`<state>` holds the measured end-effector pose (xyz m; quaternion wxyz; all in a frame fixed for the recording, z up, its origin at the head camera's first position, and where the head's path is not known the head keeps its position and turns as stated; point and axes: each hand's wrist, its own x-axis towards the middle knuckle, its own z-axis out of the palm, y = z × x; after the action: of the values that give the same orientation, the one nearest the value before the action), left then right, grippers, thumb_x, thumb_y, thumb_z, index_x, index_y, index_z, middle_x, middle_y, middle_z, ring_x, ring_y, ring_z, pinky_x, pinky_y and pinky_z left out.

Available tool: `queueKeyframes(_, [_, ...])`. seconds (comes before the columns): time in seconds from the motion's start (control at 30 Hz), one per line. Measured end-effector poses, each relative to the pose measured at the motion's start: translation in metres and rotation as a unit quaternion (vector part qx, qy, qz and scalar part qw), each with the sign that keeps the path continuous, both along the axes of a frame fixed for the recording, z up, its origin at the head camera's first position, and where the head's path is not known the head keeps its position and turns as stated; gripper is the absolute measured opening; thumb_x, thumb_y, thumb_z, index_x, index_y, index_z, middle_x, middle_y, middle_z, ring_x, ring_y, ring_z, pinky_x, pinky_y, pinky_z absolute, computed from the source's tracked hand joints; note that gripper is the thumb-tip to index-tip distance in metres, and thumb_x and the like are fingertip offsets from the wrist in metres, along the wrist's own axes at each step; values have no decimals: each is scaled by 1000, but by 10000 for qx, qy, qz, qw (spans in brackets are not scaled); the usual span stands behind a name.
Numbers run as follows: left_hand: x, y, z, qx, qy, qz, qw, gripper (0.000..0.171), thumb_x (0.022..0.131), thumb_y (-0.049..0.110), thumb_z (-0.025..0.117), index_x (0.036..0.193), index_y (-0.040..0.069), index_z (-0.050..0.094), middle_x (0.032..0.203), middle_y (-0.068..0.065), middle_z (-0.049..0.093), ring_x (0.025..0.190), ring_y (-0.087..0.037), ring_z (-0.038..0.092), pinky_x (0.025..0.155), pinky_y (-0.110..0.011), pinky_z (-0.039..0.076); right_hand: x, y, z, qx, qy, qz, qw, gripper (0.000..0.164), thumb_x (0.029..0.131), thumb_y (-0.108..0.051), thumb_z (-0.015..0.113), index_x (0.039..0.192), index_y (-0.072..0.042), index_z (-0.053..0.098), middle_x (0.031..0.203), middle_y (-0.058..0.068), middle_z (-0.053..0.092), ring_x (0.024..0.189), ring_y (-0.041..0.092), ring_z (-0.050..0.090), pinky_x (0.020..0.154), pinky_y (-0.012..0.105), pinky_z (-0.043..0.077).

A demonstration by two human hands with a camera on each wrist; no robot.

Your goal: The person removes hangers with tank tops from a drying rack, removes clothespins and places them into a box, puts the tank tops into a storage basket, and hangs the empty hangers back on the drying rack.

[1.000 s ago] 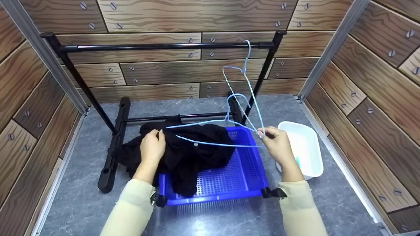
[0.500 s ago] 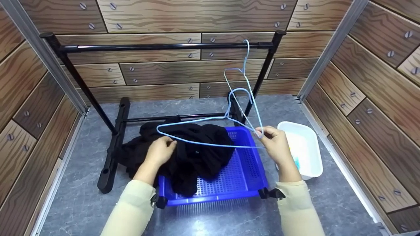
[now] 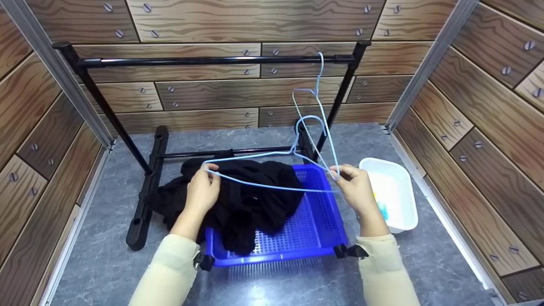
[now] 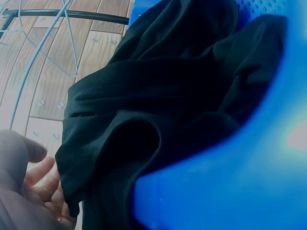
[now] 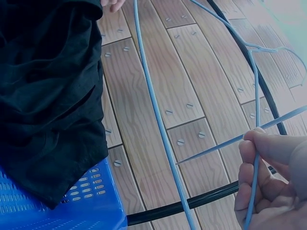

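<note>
My left hand (image 3: 202, 191) has its fingers round the left corner of a blue clothes hanger (image 3: 263, 185), held level above the basket. In the left wrist view the wire runs behind that hand (image 4: 19, 177). My right hand (image 3: 357, 187) pinches the hanger's right end; the right wrist view shows thumb and forefinger on the wire (image 5: 255, 177). The hanger's hook points away from me. Below it, a black garment (image 3: 272, 208) lies bunched over the left part of a blue perforated basket (image 3: 331, 229).
A second blue hanger (image 3: 327, 123) hangs from the right end of a black rack (image 3: 204, 60). Its lower corner overlaps my right hand; I cannot tell if they touch. Right of the basket stands a white tub (image 3: 401, 191) with small coloured items. Wood-patterned walls enclose three sides.
My left hand came off the hanger's left side, dipped right and down below the wire, then moved back up and left to its corner. The right hand kept its grip, nearly still.
</note>
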<state>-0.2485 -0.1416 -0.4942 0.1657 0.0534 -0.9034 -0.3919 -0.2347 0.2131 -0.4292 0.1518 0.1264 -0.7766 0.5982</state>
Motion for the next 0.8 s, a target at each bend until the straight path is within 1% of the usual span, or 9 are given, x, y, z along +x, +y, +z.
queueKeyframes(0.1, [2,-2,4,13,272,125,9996,23,88,13,48,106,13,60,92,-6,63,90,-24,59,78,-47,39,0,-1,-2,-37,-29,32,10000,9,80,9,62,88,14,66,83,26,63,71,10,59,68,17,47])
queueKeyframes(0.13, [2,-4,5,23,356,158,9992,22,88,12,47,106,12,61,96,-7,63,93,-26,59,79,-47,39,0,-1,-2,-39,-34,37,10000,9,80,9,62,87,13,66,83,28,62,70,9,59,67,17,47])
queueKeyframes(0.23, [4,-8,10,149,603,212,9978,22,89,7,46,106,11,60,97,-8,64,96,-27,58,81,-46,40,1,-1,-4,23,-30,53,10000,9,81,8,62,87,12,66,82,27,62,69,7,58,66,17,47])
queueKeyframes(0.37, [7,-15,19,479,929,196,9943,26,86,-1,44,104,10,59,89,-4,66,90,-22,59,80,-39,42,1,-2,-6,133,-7,72,9999,9,81,7,62,87,12,66,82,26,62,70,9,58,66,17,46])
queueKeyframes(0.47, [9,-17,27,686,1142,104,9910,28,84,-3,43,100,10,61,88,-3,66,88,-18,61,79,-35,43,2,-2,-6,146,-41,70,9999,9,81,7,63,88,12,67,83,26,62,71,11,58,67,17,46])
queueKeyframes(0.53, [11,-16,32,728,1269,7,9892,27,82,-3,44,98,11,62,89,-2,66,86,-16,61,78,-33,44,2,-2,-6,166,-70,67,9998,9,81,7,63,88,11,67,84,26,63,71,11,58,67,17,47])
queueKeyframes(0.67, [16,-10,39,654,1475,-247,9866,28,77,-3,48,95,11,64,92,0,66,89,-14,60,81,-30,43,2,-4,-6,245,-73,109,9996,10,81,7,63,88,12,67,83,25,63,72,9,58,68,16,47])
queueKeyframes(0.8, [17,-4,40,472,1646,-531,9838,27,74,-2,52,93,12,65,91,1,66,91,-14,58,84,-30,42,3,-7,-6,329,-94,137,9993,10,81,6,64,89,12,67,83,23,64,72,10,58,68,17,47])
